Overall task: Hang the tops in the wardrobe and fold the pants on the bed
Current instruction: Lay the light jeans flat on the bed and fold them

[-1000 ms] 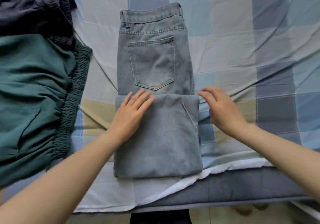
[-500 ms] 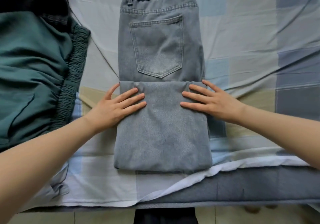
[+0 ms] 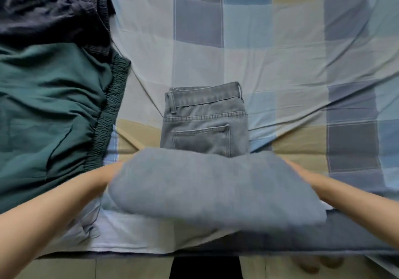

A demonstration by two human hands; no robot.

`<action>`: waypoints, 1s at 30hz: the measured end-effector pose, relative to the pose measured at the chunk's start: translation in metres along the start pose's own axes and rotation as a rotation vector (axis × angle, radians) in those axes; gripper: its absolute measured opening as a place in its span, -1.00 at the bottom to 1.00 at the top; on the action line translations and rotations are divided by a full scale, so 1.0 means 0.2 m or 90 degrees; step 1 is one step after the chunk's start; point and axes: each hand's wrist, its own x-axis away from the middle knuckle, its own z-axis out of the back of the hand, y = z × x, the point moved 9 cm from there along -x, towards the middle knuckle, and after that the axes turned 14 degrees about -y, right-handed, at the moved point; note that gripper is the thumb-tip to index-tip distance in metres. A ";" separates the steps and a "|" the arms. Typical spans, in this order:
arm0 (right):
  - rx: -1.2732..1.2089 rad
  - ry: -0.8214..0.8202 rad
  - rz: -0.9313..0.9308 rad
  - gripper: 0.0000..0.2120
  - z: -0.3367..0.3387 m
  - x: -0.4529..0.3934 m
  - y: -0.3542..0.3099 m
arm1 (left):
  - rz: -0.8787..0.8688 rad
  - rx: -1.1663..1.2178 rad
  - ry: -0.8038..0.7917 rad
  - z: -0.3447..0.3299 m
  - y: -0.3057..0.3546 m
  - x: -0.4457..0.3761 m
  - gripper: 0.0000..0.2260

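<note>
Grey jeans [image 3: 205,125] lie on the checked bed sheet [image 3: 280,52], back pocket up and waistband at the far end. Their folded lower part [image 3: 205,183] is raised off the bed and blurred by motion, and it covers the lower half of the pocket. My left hand [image 3: 113,170] holds the left side of that fold and my right hand [image 3: 296,169] holds the right side. Denim hides the fingers of both hands.
Green pants with an elastic waistband [image 3: 47,116] lie spread at the left. A dark navy garment [image 3: 43,8] is bunched at the far left corner. The mattress edge [image 3: 323,242] runs along the bottom, with tiled floor below it.
Both hands went from resting flat on top of the fold to its sides and raised it toward the waistband. The view pulled back.
</note>
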 end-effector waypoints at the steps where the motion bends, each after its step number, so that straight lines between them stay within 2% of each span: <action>1: -0.106 0.058 -0.018 -0.74 0.03 -0.01 0.04 | 0.091 0.042 -0.034 -0.01 -0.08 -0.03 -0.67; 2: -0.146 0.082 -0.005 -0.73 0.04 -0.04 0.03 | 0.000 0.198 -0.105 -0.08 -0.06 -0.11 -0.84; 3: -0.155 0.097 0.014 -0.68 0.05 -0.07 -0.02 | -0.087 0.289 -0.241 -0.18 -0.01 -0.15 -0.78; 4: -0.157 0.116 0.022 -0.62 0.04 -0.10 -0.05 | -0.126 0.336 -0.282 -0.21 0.02 -0.13 -0.67; 5: -0.151 0.142 0.021 -0.60 0.05 -0.12 -0.07 | -0.131 0.350 -0.256 -0.21 -0.03 -0.13 -0.60; 7: -0.114 0.199 0.028 -0.55 0.05 -0.17 -0.10 | -0.116 0.374 -0.135 -0.26 -0.07 -0.15 -0.60; 11: 0.006 0.355 0.097 -0.71 0.07 -0.14 -0.18 | -0.106 0.443 -0.024 -0.32 -0.12 -0.12 -0.85; 15: 0.041 0.407 0.183 -0.75 0.06 -0.07 -0.19 | -0.102 0.532 -0.072 -0.40 -0.19 -0.06 -0.82; 19: 0.024 0.347 0.094 -0.81 0.01 -0.12 -0.03 | 0.016 0.580 -0.114 -0.58 -0.31 0.00 -0.79; 22: 0.020 0.386 0.047 -0.89 0.08 -0.15 -0.06 | 0.037 0.520 -0.032 -0.53 -0.29 -0.05 -0.83; 24: 0.053 0.413 0.077 -0.54 0.14 -0.16 -0.20 | 0.029 0.504 0.040 -0.43 -0.24 -0.11 -0.93; 25: 0.084 0.417 0.086 -0.41 0.16 -0.18 -0.28 | 0.014 0.510 0.056 -0.39 -0.20 -0.14 -0.81; 27: 0.095 0.413 0.079 -0.38 0.19 -0.26 -0.40 | 0.009 0.507 0.059 -0.33 -0.13 -0.22 -0.62; 30: 0.120 0.448 -0.008 -0.42 0.28 -0.35 -0.45 | 0.012 0.446 0.097 -0.25 -0.06 -0.32 -0.58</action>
